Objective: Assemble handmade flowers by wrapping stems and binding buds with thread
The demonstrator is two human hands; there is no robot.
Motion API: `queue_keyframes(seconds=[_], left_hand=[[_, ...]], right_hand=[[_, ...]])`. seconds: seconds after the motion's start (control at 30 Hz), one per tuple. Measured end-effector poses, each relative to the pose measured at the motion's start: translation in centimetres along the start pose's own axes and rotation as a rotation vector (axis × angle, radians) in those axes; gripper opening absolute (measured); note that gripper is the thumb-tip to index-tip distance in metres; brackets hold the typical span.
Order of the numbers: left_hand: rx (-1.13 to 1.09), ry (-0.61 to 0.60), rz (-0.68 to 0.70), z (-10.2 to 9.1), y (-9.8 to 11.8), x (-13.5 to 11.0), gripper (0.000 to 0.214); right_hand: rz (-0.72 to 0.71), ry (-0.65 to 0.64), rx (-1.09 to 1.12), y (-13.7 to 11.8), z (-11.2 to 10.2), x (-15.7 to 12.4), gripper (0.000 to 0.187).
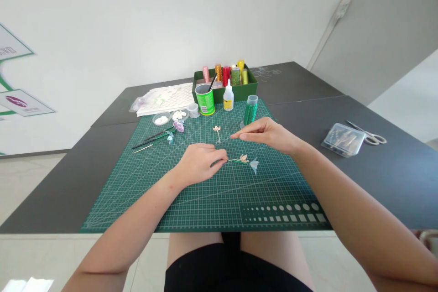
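My left hand (202,162) is closed over the cutting mat (137,191), its fingers pinching the stem of a small flower spray. Out to the right of those fingertips reach a pale peach flower (243,158) and a light blue translucent flower (254,165) with a green stem. My right hand (268,134) is higher and to the right, thumb and fingers pressed together. A fine strand seems to run from its fingertips, too thin to make out clearly. Between the hands and a little beyond, another peach flower (216,128) shows a pale stem. The green thread spool (251,110) stands behind my right hand.
Behind stand a green can (205,102), a glue bottle (228,97) and a green box (224,95) of thread spools. At left lie a purple flower (178,126), thin sticks and small dishes (161,119). A clear case (343,140) and scissors (374,138) lie right.
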State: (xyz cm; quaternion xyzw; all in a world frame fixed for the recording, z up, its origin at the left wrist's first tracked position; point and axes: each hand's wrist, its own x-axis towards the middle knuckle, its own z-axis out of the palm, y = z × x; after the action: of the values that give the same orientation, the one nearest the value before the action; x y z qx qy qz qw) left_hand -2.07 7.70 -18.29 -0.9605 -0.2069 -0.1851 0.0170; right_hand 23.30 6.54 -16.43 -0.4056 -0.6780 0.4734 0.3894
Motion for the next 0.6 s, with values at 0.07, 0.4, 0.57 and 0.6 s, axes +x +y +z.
queue_keyframes(seconds=[0.07, 0.4, 0.57, 0.6], left_hand=[[-0.030, 0.006, 0.015, -0.1, 0.1, 0.0, 0.015], [-0.120, 0.279, 0.046, -0.1, 0.4, -0.3, 0.010], [-0.202, 0.455, -0.101, -0.1, 0.7, -0.1, 0.016], [-0.255, 0.481, -0.177, -0.1, 0.8, 0.0, 0.016]], right_hand=[[0.010, -0.001, -0.032, 0.3, 0.0, 0.1, 0.028], [0.044, -0.017, -0.101, 2.1, 0.0, 0.9, 0.034], [0.095, -0.061, 0.066, 2.9, 0.7, 1.0, 0.034], [0.119, -0.056, 0.118, 3.0, 0.9, 0.9, 0.035]])
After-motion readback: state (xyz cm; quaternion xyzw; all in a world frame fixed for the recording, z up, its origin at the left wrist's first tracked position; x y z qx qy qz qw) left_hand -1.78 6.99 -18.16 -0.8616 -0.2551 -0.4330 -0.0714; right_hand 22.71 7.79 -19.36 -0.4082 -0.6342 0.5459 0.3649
